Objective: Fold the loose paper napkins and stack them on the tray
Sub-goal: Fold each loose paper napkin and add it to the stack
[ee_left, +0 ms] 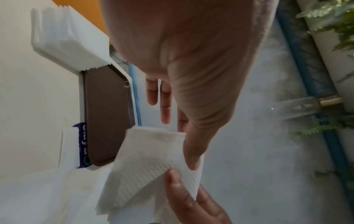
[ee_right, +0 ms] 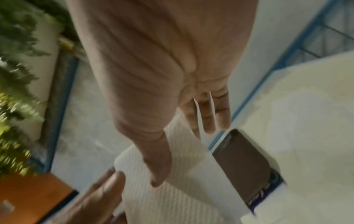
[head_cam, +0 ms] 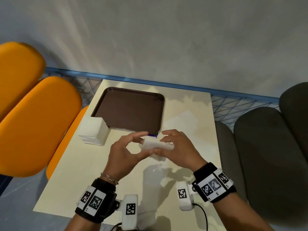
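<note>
tray (head_cam: pixel 130 110) bare; napkin stack (head_cam: pixel 93 130) crowds its left corner

- A blue wrapper (ee_left: pixel 82 145) lay at the tray's (ee_left: pixel 107 106) near edge, at about 8 o'clock in the left wrist view. It bore white letters, turned sideways, too cut off to read as a word.
- The wrist bands (head_cam: pixel 215 185) and camera housings (head_cam: pixel 130 209), at 5 to 7 o'clock in the head view, bore black-and-white square code markers, with no legible words.

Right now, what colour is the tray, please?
Dark brown tray, shown best in the head view.
</note>
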A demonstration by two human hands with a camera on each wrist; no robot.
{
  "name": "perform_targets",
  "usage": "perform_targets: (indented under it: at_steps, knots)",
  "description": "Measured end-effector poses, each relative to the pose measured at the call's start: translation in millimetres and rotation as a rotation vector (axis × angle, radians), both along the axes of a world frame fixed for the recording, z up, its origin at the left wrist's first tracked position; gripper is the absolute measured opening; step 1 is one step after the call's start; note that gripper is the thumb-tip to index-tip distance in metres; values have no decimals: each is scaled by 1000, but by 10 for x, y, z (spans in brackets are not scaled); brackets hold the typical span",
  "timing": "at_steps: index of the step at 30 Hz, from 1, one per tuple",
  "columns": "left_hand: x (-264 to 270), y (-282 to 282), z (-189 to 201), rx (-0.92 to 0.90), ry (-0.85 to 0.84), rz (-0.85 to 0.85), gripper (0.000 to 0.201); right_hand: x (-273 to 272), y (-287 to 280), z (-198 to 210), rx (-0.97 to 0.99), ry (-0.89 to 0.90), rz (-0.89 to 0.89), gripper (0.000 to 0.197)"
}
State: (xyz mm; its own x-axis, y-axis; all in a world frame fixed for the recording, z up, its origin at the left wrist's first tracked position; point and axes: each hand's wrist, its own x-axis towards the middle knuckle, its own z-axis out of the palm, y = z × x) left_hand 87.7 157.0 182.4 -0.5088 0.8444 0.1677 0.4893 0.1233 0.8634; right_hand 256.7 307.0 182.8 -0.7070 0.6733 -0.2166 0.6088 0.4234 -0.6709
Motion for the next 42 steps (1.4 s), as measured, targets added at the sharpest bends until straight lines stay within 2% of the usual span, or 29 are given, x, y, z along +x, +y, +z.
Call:
perform_targets:
  at_steps: [2,5,8,13,19,23,25,26,29,31,33,36,40,42]
  knots:
    - [-112,-8,40,-24,-137,18,55,-50,-23,21,-207,154,-69,34]
    - [-299,-39,63,-52,-334,-1,46,-157,-99,77,-487,335,-135,24]
    - [-476,-66,70,-35,-501,-26,37,-290,-139,52,-529,386,-181,36]
    - [-716,-83,41,-14,-606,16,52,-461,-220,57,-659,469,-213,31]
    - [-769,-67,-24,-4,-721,-23,26,-624,-305,68,-769,528,-241,34]
    - [-834,-95,53,-25,-540,-8,24,-666,-305,173,-651,491,-218,44]
    - [-877,-128,117,-49,-417,-64,26,-654,-280,323,-470,474,-139,59]
    - [-895,-145,156,-59,-381,-90,27,-651,-266,409,-358,441,-72,61]
    - [-927,-184,260,-61,-323,-148,24,-682,-225,563,-86,332,128,37]
    - [-933,-213,313,-35,-262,-162,23,-711,-211,604,1,282,169,19]
    - [-930,-233,353,-7,-210,-156,23,-721,-209,611,14,294,148,14]
    - [-883,-249,381,24,-171,-123,29,-705,-215,602,-28,362,77,18]
    - [-764,-272,361,67,-211,-21,33,-689,-242,572,-15,399,46,20]
    - [-711,-278,348,95,-243,47,27,-687,-255,564,-6,427,29,20]
